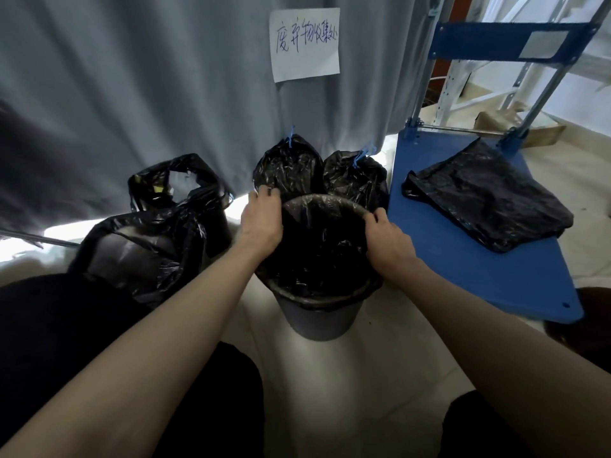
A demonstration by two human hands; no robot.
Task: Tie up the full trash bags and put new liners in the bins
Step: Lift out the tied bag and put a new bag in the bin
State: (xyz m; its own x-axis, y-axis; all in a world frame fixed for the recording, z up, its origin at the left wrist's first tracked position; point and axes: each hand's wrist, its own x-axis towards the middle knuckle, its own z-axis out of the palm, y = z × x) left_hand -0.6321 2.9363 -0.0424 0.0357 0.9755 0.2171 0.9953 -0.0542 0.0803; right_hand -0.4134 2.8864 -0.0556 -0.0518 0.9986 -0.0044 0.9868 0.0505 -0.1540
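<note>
A dark round bin [317,320] stands on the floor in front of me, with a black liner [317,246] spread inside it and folded over its rim. My left hand [261,223] grips the liner's edge at the rim's far left. At the rim's right side my right hand [386,239] holds the liner, fingers curled over the edge. Behind the bin sit two full black bags [287,166] [357,176], each closed at the top with a blue tie.
Left of the bin are two more bins with black bags [145,246] [178,186], their tops open. A blue platform cart [479,259] at the right carries a flat black bag [489,200]. A grey curtain with a paper sign [304,44] hangs behind.
</note>
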